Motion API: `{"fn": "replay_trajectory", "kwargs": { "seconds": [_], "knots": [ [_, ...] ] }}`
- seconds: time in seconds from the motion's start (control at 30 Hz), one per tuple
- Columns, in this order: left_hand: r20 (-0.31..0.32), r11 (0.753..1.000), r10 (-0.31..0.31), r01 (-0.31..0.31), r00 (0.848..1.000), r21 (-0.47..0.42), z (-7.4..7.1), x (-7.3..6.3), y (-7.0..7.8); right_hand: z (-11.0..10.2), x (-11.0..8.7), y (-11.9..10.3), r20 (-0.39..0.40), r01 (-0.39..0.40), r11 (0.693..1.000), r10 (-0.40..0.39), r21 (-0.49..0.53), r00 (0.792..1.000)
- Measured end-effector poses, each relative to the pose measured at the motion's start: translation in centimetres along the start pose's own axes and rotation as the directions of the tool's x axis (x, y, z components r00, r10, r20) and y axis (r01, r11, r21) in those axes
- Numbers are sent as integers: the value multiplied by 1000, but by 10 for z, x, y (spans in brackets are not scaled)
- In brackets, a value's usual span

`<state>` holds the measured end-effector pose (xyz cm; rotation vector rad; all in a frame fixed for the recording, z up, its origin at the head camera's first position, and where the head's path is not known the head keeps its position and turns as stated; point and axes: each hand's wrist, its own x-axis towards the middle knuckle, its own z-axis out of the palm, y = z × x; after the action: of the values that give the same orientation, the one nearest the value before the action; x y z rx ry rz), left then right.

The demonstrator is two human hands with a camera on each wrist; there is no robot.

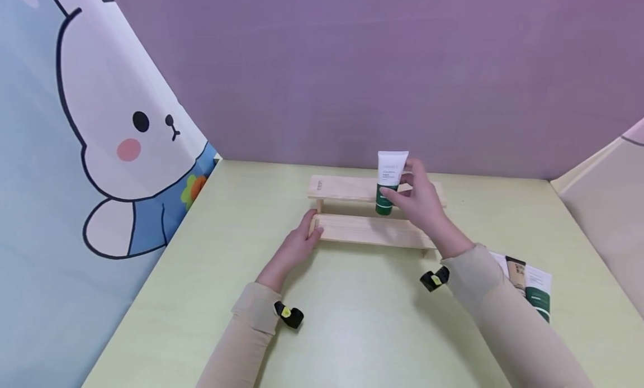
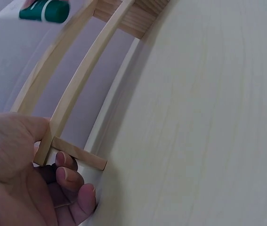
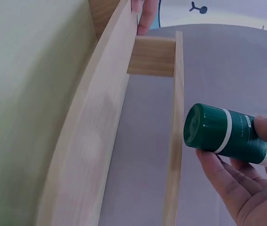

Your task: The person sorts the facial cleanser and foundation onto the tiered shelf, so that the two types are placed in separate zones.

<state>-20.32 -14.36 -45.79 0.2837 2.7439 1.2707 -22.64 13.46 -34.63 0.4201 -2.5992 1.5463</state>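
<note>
No words can be read. The green and white tube (image 1: 389, 174) in the right hand (image 1: 425, 204) has tiny, blurry print. Fuzzy marks sit on the wooden shelf (image 1: 352, 188), past the left hand (image 1: 298, 245). Another tube (image 1: 538, 290), right of the right hand, has blurry print.

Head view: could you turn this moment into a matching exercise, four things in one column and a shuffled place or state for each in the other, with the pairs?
Column one
1. Left hand
2. Right hand
3. Tube
4. Items lying at lower right

Column two
A. Upright in a hand, white above and green below
B. Partly hidden by the right sleeve
C. Grips the left end of the lower wooden shelf
D. Holds something in front of the upper wooden shelf

Pairs: 1-C, 2-D, 3-A, 4-B
</note>
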Motion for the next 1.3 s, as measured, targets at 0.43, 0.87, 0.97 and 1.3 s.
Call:
{"fn": "replay_trajectory", "kwargs": {
  "seconds": [0.43, 0.87, 0.97, 1.3],
  "knots": [
    [14, 1000, -9, 9, 1000, -8, 8, 4, 3, 41, 35, -15, -5, 36, 997, -35, 63, 999],
    [4, 1000, -1, 1, 1000, -5, 11, 3, 4, 62, 46, -14, -26, 2, 1000, -3, -19, 1000],
    [3, 1000, -7, 7, 1000, -2, 10, 3, 5, 61, 43, -13, -18, 3, 1000, -3, -22, 1000],
    [-13, 999, -44, 44, 999, 8, 4, 1, 2, 36, 9, 0, -30, 107, 992, -109, -64, 994]
  ]
}}
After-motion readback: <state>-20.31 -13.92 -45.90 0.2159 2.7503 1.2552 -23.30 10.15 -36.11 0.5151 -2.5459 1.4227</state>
